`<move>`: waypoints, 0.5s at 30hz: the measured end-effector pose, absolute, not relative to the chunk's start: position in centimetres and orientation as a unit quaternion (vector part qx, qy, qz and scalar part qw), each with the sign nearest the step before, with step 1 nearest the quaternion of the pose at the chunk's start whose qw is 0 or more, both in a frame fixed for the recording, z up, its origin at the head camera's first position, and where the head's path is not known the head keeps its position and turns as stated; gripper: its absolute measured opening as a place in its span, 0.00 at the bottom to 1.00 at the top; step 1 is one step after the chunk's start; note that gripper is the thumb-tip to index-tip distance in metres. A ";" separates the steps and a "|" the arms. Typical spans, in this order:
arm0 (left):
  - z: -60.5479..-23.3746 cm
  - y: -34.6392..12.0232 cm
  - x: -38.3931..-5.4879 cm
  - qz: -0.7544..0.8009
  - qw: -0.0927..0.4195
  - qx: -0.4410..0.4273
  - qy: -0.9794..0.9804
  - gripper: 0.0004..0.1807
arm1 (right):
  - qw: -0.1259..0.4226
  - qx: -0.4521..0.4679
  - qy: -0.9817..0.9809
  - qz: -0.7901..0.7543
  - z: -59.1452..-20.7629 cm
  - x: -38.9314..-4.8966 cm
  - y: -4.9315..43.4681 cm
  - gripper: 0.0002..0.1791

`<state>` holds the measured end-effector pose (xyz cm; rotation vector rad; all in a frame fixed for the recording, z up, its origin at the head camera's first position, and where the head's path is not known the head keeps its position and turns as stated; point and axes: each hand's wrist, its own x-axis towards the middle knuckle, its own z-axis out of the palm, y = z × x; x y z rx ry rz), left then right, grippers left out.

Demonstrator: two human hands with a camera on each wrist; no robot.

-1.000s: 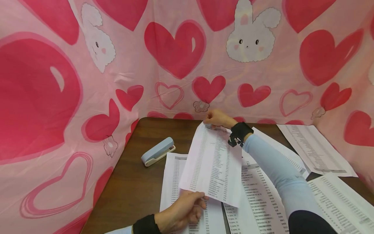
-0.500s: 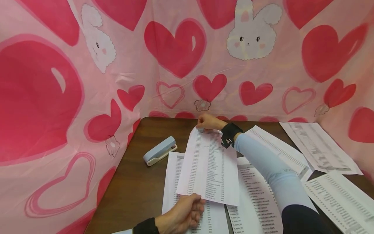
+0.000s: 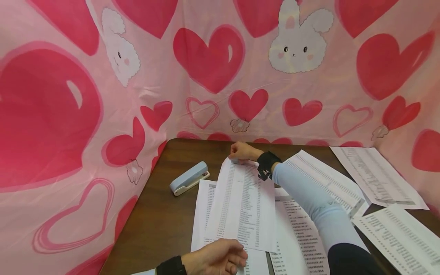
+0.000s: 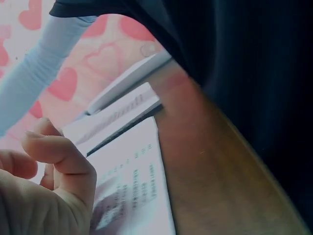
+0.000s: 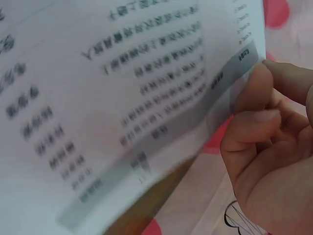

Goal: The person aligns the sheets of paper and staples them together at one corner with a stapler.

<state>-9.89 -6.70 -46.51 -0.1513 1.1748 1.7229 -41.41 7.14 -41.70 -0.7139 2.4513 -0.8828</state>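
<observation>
A printed sheet of paper [image 3: 240, 206] hangs tilted from my right hand [image 3: 242, 151], which pinches its top edge between thumb and fingers. In the right wrist view, the grey header band of that sheet [image 5: 132, 152] runs beside the fingertips of my right hand [image 5: 274, 132]. My left hand [image 3: 220, 258] is at the sheet's lower edge, palm up, its fingers loosely curled around nothing. The left wrist view shows the left hand [image 4: 54, 186] beside a printed page [image 4: 137, 186]. Beneath the held sheet, a second printed page [image 3: 201, 217] is partly covered.
A blue and white stapler [image 3: 190, 178] lies on the brown table [image 3: 154, 221] at the left. More printed sheets are spread to the right, including one at the far corner [image 3: 381, 179] and one nearer [image 3: 400, 236]. A pink curtain [image 3: 165, 80] stands behind the table.
The right hand has come left and slightly lower, bringing the sheet down onto the page below. The left hand has moved a little to the right, its thumb no longer at the sheet's bottom edge.
</observation>
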 end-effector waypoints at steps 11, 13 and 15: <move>-44.9 -7.0 -15.1 0.709 0.324 -0.053 0.624 0.12 | 0.212 -0.258 0.899 -0.283 -41.8 -40.4 7.2 0.09; -44.8 -7.6 -17.0 0.696 0.281 -0.049 0.659 0.14 | 0.209 -0.261 0.898 -0.288 -41.6 -40.2 7.6 0.10; -44.8 -8.4 -18.9 0.668 0.233 -0.035 0.706 0.16 | 0.206 -0.260 0.896 -0.295 -41.2 -40.0 8.1 0.11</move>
